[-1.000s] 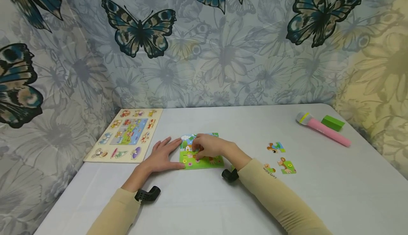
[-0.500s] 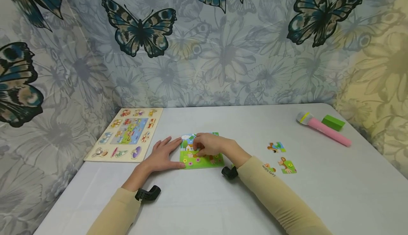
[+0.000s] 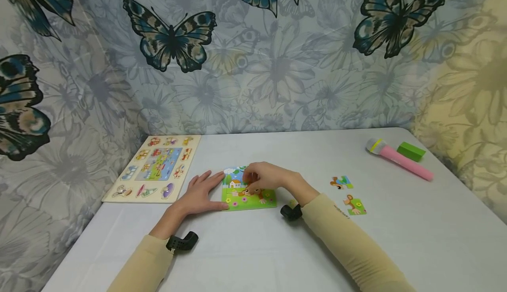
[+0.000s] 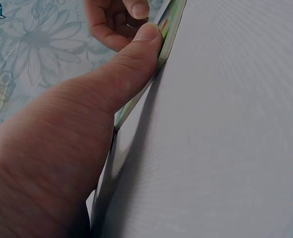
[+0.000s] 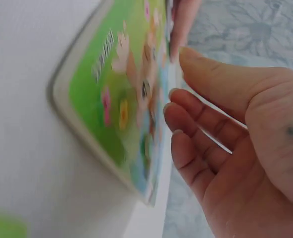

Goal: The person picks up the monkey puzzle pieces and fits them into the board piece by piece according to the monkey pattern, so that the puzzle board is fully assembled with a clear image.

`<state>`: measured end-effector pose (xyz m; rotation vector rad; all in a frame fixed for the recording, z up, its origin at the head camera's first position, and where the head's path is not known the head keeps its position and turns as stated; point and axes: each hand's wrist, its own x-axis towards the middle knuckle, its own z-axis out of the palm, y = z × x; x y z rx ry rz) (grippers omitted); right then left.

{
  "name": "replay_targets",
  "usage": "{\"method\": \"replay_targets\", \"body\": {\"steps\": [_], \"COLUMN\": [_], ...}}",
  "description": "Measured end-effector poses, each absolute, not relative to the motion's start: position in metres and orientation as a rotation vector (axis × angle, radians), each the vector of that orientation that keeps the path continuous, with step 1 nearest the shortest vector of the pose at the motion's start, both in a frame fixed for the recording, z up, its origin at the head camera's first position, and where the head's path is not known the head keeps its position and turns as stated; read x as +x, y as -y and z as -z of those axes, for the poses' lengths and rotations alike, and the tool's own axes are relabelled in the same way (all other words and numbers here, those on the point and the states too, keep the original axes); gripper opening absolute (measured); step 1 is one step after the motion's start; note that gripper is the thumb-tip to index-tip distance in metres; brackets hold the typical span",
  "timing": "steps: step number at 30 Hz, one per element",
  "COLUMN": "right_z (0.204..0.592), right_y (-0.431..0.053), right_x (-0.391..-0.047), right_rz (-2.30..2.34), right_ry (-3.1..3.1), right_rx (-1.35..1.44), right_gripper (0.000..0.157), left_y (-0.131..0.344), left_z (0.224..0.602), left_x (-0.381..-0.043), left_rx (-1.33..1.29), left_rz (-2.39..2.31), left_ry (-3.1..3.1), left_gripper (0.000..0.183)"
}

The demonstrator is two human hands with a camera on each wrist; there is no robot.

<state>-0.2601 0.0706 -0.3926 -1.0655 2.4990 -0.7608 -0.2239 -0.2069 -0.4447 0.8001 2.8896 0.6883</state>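
Note:
A small jigsaw puzzle board [image 3: 237, 202] with a green, blue and flowered farm picture lies on the table. My left hand [image 3: 200, 195] is spread at its left side, and the thumb [image 4: 149, 37] rests on the board's near edge. Over the board's upper right part is my right hand [image 3: 269, 175]. In the right wrist view its fingers [image 5: 186, 153] are loosely bent, with a gap to the thumb and nothing visible between them. Part of the picture is hidden under this hand. Two loose puzzle pieces, one with blue [image 3: 342, 182] and one with green [image 3: 356, 205], lie to the right.
A cream picture board [image 3: 150, 166] lies at the back left. At the back right are a pink toy microphone [image 3: 402, 160] and a green block [image 3: 411, 151]. Butterfly-patterned cloth [image 3: 277, 76] hangs behind the table. A green patch [image 5: 5, 225] shows blurred near the board.
My right hand has come slightly up and right off the puzzle, uncovering more of its picture. Its sleeve now covers a small piece seen before. The left hand stays put.

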Motion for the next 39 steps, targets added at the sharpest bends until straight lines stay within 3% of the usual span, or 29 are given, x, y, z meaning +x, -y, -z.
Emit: {"method": "replay_targets", "body": {"steps": [7,39], "right_z": [0.387,0.382], "right_y": [-0.104,-0.294], "right_x": [-0.259,-0.234], "right_rz": [0.827,0.847], "right_ry": [-2.530,-2.748], "right_rx": [-1.076,-0.640], "right_gripper": [0.023,0.041], "left_y": [0.205,0.207], "left_z": [0.445,0.446], "left_x": [-0.223,-0.223], "left_rx": [0.809,0.805], "left_rz": [-0.697,-0.690], "left_ry": [-2.897,-2.905], "left_gripper": [0.100,0.101]}}
